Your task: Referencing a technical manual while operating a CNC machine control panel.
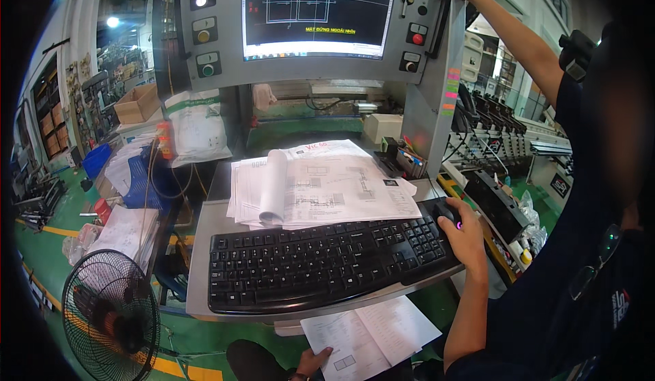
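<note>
A co-worker [539, 299] leans close; the right hand [469, 240] curls over the mouse [443, 210].

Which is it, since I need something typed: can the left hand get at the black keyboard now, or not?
Probably not right away: the left hand is occupied with printed sheets. If it let them go, nothing visible covers the near edge of the black keyboard.
</note>
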`<state>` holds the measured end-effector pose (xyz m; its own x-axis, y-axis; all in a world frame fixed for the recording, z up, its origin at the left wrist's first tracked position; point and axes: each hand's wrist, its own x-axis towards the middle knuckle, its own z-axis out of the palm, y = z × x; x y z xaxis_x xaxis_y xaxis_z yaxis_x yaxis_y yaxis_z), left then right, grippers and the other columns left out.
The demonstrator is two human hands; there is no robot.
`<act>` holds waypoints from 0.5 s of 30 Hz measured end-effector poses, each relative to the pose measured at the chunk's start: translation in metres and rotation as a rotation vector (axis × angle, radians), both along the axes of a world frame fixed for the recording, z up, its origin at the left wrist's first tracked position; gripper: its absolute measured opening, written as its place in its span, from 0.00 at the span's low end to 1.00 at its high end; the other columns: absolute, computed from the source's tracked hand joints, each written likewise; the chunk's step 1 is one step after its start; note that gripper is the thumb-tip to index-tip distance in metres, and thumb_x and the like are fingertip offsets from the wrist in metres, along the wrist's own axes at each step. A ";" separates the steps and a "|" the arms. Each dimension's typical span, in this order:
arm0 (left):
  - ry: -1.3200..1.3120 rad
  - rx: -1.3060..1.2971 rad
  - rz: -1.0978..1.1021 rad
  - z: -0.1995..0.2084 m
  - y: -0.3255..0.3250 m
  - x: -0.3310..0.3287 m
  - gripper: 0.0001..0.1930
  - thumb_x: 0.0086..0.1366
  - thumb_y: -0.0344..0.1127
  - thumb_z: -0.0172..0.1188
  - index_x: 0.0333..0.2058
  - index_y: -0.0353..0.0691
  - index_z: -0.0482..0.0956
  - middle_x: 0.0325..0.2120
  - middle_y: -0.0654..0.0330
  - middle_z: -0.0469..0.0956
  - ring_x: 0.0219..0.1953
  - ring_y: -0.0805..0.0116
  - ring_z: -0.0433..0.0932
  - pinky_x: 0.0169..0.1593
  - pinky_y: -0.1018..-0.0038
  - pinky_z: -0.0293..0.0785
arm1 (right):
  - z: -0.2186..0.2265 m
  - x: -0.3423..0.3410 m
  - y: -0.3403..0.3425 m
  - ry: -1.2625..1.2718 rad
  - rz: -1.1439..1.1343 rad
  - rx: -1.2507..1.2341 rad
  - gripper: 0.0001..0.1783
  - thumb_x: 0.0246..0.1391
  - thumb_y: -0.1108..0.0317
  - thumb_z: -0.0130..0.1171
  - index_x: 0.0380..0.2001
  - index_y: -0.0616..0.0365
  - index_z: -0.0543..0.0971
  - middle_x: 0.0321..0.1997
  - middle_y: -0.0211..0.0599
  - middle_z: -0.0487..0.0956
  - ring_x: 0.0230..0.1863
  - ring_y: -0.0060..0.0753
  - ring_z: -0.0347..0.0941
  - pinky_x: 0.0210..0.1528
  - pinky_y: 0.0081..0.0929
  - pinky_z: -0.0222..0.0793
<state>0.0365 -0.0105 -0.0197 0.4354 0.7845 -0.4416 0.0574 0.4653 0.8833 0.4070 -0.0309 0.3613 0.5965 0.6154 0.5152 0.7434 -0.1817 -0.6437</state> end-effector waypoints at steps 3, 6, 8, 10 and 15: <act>-0.005 -0.006 0.018 0.006 -0.001 0.001 0.21 0.66 0.43 0.71 0.47 0.29 0.85 0.41 0.57 0.86 0.42 0.68 0.82 0.44 0.69 0.80 | -0.001 0.001 -0.001 -0.013 -0.008 -0.006 0.28 0.56 0.63 0.64 0.59 0.60 0.76 0.59 0.48 0.78 0.59 0.47 0.75 0.63 0.37 0.68; 0.097 0.071 -0.074 -0.061 0.013 -0.009 0.24 0.65 0.47 0.70 0.48 0.30 0.85 0.40 0.54 0.88 0.43 0.64 0.85 0.49 0.68 0.79 | 0.002 -0.003 0.001 -0.014 0.006 0.000 0.28 0.56 0.63 0.64 0.59 0.59 0.76 0.60 0.47 0.78 0.59 0.47 0.75 0.63 0.37 0.68; 0.088 0.043 -0.072 -0.066 0.013 -0.006 0.24 0.65 0.47 0.70 0.48 0.30 0.85 0.40 0.54 0.88 0.43 0.64 0.85 0.50 0.68 0.79 | 0.002 -0.003 0.000 -0.007 -0.012 -0.017 0.28 0.56 0.63 0.64 0.59 0.59 0.76 0.60 0.47 0.77 0.59 0.47 0.75 0.63 0.37 0.68; 0.081 0.019 -0.064 -0.070 0.012 -0.007 0.24 0.65 0.47 0.70 0.48 0.30 0.85 0.40 0.54 0.88 0.44 0.64 0.85 0.50 0.68 0.78 | 0.001 -0.002 0.000 -0.006 -0.010 -0.019 0.28 0.56 0.63 0.64 0.59 0.59 0.76 0.60 0.47 0.77 0.59 0.47 0.75 0.62 0.37 0.68; 0.118 0.053 -0.090 -0.072 0.015 -0.007 0.25 0.64 0.48 0.71 0.50 0.30 0.84 0.43 0.53 0.87 0.44 0.64 0.84 0.51 0.69 0.78 | 0.000 0.000 0.000 -0.011 -0.012 -0.013 0.28 0.56 0.63 0.64 0.59 0.59 0.76 0.60 0.47 0.77 0.59 0.47 0.75 0.62 0.37 0.68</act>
<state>0.0297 0.0044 -0.0920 0.4521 0.7683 -0.4530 0.2016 0.4067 0.8910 0.4066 -0.0308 0.3613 0.5982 0.6154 0.5134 0.7480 -0.1987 -0.6333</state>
